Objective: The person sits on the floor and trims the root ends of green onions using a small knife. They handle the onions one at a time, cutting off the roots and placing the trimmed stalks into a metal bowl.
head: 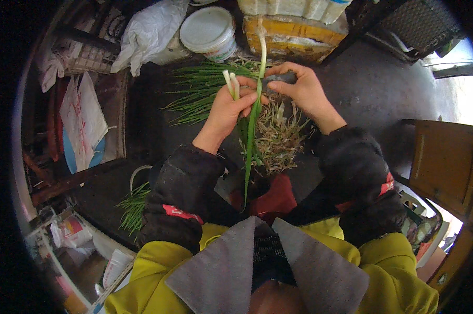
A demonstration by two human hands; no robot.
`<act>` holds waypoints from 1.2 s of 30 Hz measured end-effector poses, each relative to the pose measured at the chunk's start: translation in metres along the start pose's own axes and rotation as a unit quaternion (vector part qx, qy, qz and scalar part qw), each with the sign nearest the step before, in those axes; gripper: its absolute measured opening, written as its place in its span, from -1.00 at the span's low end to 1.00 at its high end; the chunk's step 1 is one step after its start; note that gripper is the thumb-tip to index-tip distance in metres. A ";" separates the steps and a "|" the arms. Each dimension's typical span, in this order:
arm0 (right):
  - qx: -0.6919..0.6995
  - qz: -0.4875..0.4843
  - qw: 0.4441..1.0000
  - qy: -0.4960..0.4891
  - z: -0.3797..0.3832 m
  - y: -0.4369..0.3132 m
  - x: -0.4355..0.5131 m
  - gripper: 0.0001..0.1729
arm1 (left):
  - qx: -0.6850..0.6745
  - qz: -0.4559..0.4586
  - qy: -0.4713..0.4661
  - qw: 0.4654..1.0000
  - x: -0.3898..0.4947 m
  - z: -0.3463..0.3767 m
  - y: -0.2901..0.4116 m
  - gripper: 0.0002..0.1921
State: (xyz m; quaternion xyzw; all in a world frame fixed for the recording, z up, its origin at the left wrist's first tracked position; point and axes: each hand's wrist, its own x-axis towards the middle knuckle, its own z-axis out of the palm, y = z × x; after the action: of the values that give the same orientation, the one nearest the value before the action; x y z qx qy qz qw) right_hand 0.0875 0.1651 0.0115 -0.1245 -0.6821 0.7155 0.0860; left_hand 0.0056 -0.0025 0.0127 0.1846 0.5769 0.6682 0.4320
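Observation:
My left hand [232, 104] grips several scallions. Two trimmed white stem ends [231, 82] stick up from its fist. Between my hands a longer scallion [263, 53] stands with its pale root end away from me, its green leaves hanging toward my lap. My right hand [299, 84] holds a dark grey flat tool [281, 78], perhaps a small knife, against this stalk; the fingers partly hide it. Below my hands lies a heap of dry roots and peeled skins [281, 137]. A bunch of green scallions [199, 88] lies on the floor beyond my left hand.
A white lidded bucket [207, 29], a white plastic bag [148, 33] and a yellow-brown box [295, 37] stand at the far side. More scallions [134, 208] lie by my left elbow. A wooden cabinet [446, 165] is at right, a rack [79, 165] at left.

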 end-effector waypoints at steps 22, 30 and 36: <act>0.091 0.060 0.994 0.005 -0.003 -0.004 0.001 -0.83 | 0.071 -0.036 0.017 0.997 -0.006 0.003 0.014 -0.84; 0.545 -0.130 0.816 0.143 -0.067 -0.009 0.017 -0.86 | 0.035 -0.002 0.000 0.999 -0.008 0.000 0.007 -0.84; 0.183 -0.089 0.961 0.187 -0.084 -0.027 0.011 -0.86 | 0.056 -0.012 0.027 0.998 -0.007 0.006 0.008 -0.76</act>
State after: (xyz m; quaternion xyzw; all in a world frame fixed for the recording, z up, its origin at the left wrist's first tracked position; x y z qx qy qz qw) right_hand 0.1001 0.2497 0.0345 -0.1773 -0.5190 0.7816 0.2970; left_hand 0.0111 -0.0042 0.0239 0.1833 0.6276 0.6340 0.4130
